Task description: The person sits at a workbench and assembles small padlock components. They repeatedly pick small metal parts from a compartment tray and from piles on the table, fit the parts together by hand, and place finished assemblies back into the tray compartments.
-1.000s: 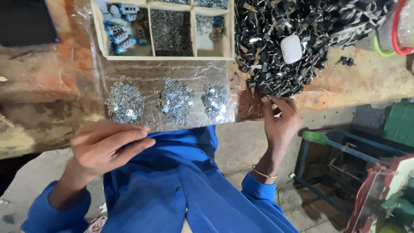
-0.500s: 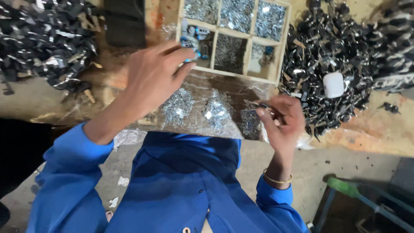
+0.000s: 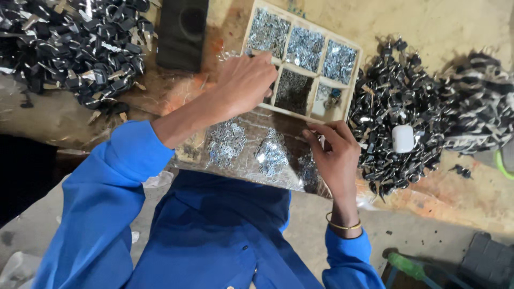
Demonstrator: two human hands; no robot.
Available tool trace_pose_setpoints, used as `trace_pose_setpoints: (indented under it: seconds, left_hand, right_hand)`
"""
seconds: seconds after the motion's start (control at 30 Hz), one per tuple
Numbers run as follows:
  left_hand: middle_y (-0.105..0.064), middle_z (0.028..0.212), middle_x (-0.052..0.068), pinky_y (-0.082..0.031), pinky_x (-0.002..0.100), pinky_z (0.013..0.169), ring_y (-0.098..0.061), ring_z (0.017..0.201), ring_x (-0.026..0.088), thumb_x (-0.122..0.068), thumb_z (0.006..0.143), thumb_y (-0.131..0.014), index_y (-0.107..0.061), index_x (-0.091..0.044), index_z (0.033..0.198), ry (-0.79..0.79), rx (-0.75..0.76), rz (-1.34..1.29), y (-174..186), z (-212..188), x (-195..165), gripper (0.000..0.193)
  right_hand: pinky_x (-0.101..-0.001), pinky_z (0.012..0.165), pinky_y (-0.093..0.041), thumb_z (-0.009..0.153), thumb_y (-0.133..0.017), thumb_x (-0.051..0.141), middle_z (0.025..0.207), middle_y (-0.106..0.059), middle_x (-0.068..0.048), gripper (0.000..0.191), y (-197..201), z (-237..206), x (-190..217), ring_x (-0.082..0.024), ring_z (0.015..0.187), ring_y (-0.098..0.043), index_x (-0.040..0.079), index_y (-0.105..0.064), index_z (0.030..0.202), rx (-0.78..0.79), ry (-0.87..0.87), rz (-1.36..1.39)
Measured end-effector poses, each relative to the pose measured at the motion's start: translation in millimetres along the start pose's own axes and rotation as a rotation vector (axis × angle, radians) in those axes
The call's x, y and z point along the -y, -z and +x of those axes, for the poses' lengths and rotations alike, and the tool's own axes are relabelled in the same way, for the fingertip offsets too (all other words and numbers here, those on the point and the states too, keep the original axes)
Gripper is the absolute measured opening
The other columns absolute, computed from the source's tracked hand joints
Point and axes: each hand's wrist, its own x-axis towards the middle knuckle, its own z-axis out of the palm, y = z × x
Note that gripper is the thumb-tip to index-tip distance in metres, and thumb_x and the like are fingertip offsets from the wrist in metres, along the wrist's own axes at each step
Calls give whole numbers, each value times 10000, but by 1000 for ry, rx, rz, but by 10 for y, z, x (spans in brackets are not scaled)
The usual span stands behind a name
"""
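Note:
My left hand (image 3: 245, 81) reaches forward over the near-left compartment of a wooden divided tray (image 3: 300, 109), fingers curled down into it; what it pinches is hidden. My right hand (image 3: 333, 155) rests at the tray's near edge, fingers closed around a small dark part that I can barely see. Between my hands lies a clear plastic sheet (image 3: 251, 166) with three small heaps of shiny metal pieces (image 3: 226, 143). The tray's far compartments hold more silver pieces (image 3: 304, 47).
A large pile of black and metal parts (image 3: 423, 118) lies right of the tray, with a small white case (image 3: 402, 138) on it. Another such pile (image 3: 69, 43) sits far left, beside a black block (image 3: 182, 27). The bench edge runs under my forearms.
My left hand has gone from in front of my chest forward to the tray. My view has swung left, so the tray and right pile now sit further right.

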Motion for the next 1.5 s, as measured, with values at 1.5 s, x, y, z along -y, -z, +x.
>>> trace_pose_setpoints:
  seconds: [1.5]
  left_hand:
    - [-809,1015,99,-648,251,835,-778,928,105,-103,888,-830,-763,-4,1120,156,-213,-1157,-164,128,-113,261]
  right_hand:
    - [-267,800,-577,987,-731,-54,1123,-704,-118,114,-218,1062,-283,-172,978,-698,-15,-714,1093,40,280,382]
